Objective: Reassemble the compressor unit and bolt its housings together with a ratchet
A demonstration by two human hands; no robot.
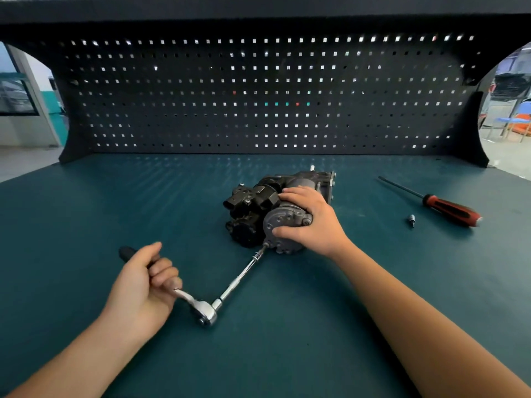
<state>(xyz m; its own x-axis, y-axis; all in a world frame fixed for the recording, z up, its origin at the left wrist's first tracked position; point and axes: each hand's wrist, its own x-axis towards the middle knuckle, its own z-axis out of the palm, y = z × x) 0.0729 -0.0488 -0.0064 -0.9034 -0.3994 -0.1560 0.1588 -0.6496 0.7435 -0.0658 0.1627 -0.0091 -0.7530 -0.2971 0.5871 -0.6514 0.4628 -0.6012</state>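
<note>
Compressor unit [249, 208] under right hand [313, 223]

Mid-bench, compressor unit [258, 209] lies on its side, grey round housing [280, 221] facing me, black block [245, 202] at left. Chrome ratchet [207, 310] in my left hand [143, 282]; its long extension [240, 278] meets the housing's lower edge.

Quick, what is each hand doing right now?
Left hand: closed, gripping the ratchet handle.
Right hand: closed around the compressor unit, holding it.

Your only camera rides on your head, looking forward and down, close over the bench [115, 196], with the pegboard [258, 90] at twelve o'clock.
</note>
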